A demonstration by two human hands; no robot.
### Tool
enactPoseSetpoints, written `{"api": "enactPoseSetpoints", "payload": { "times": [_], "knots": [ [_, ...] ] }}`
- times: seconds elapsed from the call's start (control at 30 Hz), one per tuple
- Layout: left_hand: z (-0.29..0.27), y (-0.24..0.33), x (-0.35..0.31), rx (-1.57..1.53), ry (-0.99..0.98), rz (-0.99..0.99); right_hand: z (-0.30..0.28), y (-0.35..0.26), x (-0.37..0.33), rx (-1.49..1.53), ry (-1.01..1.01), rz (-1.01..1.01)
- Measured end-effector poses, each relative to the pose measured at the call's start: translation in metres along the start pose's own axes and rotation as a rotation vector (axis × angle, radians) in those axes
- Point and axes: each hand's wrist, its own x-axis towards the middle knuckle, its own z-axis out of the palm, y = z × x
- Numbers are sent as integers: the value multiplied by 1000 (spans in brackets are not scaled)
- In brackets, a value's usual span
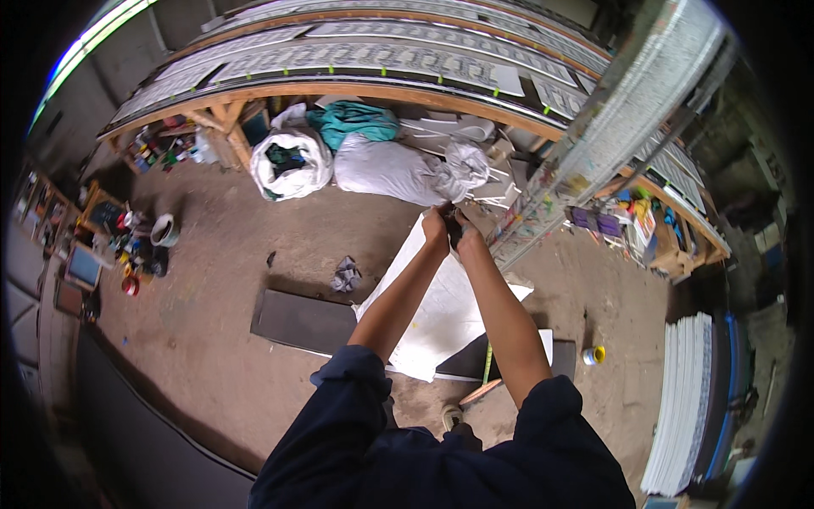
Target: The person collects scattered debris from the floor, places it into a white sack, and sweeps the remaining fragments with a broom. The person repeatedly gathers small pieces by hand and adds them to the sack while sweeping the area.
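Dark blue sleeves point(339, 407) lead to both hands, left hand point(436, 227) and right hand point(465, 236), fingers closed together on a small dark object point(450, 222) beside the long patterned panel point(610, 119), above a white sheet point(441, 305); white sacks point(390, 170) lie beyond.

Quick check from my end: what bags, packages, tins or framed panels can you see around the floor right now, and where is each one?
White sack: open-topped, floor under the bench, upper left.
Grey-white sack: knotted, lying on its side right of it.
Teal bundle: behind both sacks.
Small yellow tin: floor, lower right.
Framed panels: rectangular, stacked at the far left.
White sheet stack: upright, right edge.
No screens visible.
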Motion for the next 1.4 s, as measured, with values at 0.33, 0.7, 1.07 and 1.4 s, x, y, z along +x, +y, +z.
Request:
{"api": "enactPoseSetpoints", "payload": {
  "times": [0.33,0.7,1.07,1.4],
  "knots": [
    [-20,-43,63,597,-223,-69,-57,16,82,-170,177,-254],
    [-42,-18,38,1502,-795,308,-156,20,130,-1032,142,-297],
    [-94,44,37,1873,-1215,859,-43,14,-23,-1892,-97,-703],
    [-105,59,26,1699,-1100,1002,-55,11,-82,-2079,-374,-559]
  ]
}}
